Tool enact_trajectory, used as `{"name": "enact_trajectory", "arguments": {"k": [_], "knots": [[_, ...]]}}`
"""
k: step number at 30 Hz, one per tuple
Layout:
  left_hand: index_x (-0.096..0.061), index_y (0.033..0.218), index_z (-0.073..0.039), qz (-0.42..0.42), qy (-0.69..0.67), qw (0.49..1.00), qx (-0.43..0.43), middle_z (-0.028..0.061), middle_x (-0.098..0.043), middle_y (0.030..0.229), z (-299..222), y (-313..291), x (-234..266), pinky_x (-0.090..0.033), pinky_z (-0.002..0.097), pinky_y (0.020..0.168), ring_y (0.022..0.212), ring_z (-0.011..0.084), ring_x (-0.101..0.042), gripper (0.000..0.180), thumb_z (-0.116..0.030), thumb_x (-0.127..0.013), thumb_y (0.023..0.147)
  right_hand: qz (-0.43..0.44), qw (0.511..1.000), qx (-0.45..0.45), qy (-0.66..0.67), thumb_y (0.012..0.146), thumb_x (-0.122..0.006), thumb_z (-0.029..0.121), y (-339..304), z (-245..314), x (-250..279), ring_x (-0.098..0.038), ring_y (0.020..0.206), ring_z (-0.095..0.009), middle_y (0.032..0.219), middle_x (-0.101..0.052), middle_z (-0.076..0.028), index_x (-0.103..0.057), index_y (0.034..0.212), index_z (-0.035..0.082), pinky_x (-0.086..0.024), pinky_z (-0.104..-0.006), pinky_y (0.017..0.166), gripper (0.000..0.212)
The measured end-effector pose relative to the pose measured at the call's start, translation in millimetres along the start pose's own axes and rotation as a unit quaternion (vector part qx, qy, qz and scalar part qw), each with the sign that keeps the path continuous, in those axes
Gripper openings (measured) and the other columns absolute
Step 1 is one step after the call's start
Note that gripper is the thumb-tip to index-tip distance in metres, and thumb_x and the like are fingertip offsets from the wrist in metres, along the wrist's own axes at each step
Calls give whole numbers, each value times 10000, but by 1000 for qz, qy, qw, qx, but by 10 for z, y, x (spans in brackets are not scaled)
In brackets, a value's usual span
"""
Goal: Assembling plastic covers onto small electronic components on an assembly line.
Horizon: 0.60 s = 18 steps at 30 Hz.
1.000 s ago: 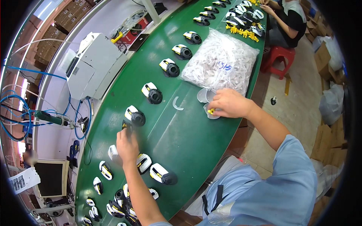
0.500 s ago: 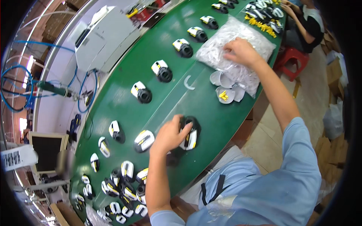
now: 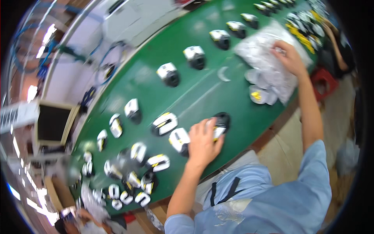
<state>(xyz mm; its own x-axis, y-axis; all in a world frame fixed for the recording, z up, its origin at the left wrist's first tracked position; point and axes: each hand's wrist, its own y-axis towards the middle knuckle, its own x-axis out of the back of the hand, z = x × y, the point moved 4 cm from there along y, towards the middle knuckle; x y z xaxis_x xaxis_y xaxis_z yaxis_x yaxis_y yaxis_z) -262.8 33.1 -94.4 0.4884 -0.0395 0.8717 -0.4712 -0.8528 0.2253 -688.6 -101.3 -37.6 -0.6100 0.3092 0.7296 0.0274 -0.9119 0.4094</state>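
My left hand [image 3: 204, 142] is low over the green table, with its thumb and forefinger around the near side of a black-and-white plastic housing [image 3: 221, 124] with yellow marks. Just left of that hand lies another white housing [image 3: 179, 140], and beyond it one more housing [image 3: 165, 123]. My right hand [image 3: 289, 57] is over a large clear plastic bag [image 3: 257, 45] of pale pieces, its fingers bent together at the bag; what they hold is too blurred to tell. Beside the bag are clear cup-shaped pieces [image 3: 269, 97], one with small yellow parts [image 3: 256, 95] in it.
Housings [image 3: 168, 74] stand in a row along the far side of the green table [image 3: 156, 101]. More are heaped at the near left [image 3: 134, 179]. A curved clear strip [image 3: 223, 74] lies mid-table. Other people are at the far right [image 3: 337, 43] and lower left [image 3: 78, 222]. A red stool [image 3: 325, 84] stands right.
The view has swung, shifting the table in the picture. A second white housing now lies beside my left hand. My right hand stays at the bag, its fingers more bent.
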Motion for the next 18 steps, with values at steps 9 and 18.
{"name": "enact_trajectory", "arguments": {"k": [9, 18], "knots": [[-584, 1471, -48, -150, -44, 987, 43, 207, -560, 1435, -332, -100, -402, -408, 539, 1076, 1279, 417, -529, 675, -277, -830, 886, -100, 978, -30, 181, 1149, -603, 159, -358, -983, -343, -627, 1348, -174, 1484, -665, -111, -638, 1479, -14, -488, -339, 1143, 374], [-519, 1507, 44, -128, -58, 988, 71, 244, -634, 1341, -136, -190, -274, -422, 550, 1064, 1193, 452, -584, 799, -260, -872, 858, 33, 962, -21, 269, 898, -844, 44, -1300, 1874, -1465, -704, 751, -247, 876, -771, -111, -816, 1016, 32, -539, -359, 662, 122]]}}
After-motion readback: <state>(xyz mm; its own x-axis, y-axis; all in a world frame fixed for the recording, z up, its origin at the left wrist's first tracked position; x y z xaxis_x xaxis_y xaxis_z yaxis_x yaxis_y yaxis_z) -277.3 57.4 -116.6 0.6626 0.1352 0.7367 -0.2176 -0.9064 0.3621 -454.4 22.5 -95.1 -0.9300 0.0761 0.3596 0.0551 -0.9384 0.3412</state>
